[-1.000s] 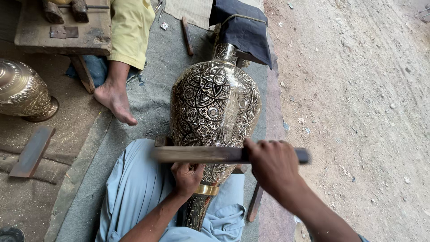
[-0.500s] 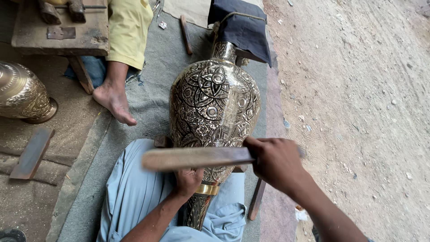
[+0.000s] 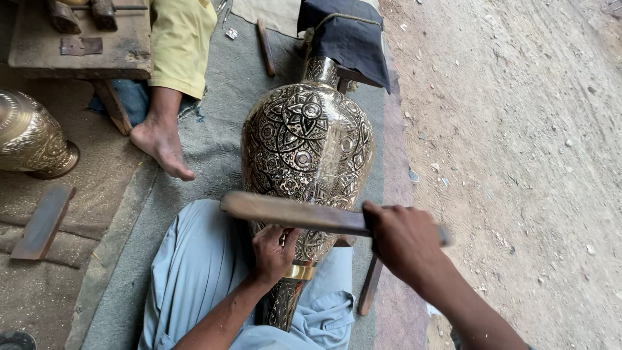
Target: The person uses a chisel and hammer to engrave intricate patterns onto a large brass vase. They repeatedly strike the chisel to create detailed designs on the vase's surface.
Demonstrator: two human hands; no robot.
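Across the lower belly of the engraved brass vase [image 3: 308, 146], the right hand [image 3: 403, 241] was clenched around one end of a flat wooden bar [image 3: 291, 212], fingers wrapped fully over it. The bar's long axis ran nearly level from right to left, its free end pointing left and a touch upward, crossing in front of the vase. Under the bar, the left hand [image 3: 272, 251] was pressed against the vase near its narrow foot, fingers curled together; whether they pinched a small tool could not be told, since the bar and the fingers hid that spot.

The vase lay tilted back over the person's lap, on light blue trousers [image 3: 201, 279]. Its long axis ran away from the person, the gold-banded foot nearest and the neck pointing up the frame into a dark cloth [image 3: 346, 39] draped over a support.

To the left, another person's bare foot [image 3: 162, 146] rested on the grey mat [image 3: 227, 104], below a yellow garment [image 3: 181, 42]. A second brass vessel [image 3: 29, 136] stood at the far left, with a flat metal piece [image 3: 42, 222] lying near it. A low wooden bench [image 3: 81, 45] stood at the upper left, and bare dirt ground [image 3: 518, 129] filled the right side.
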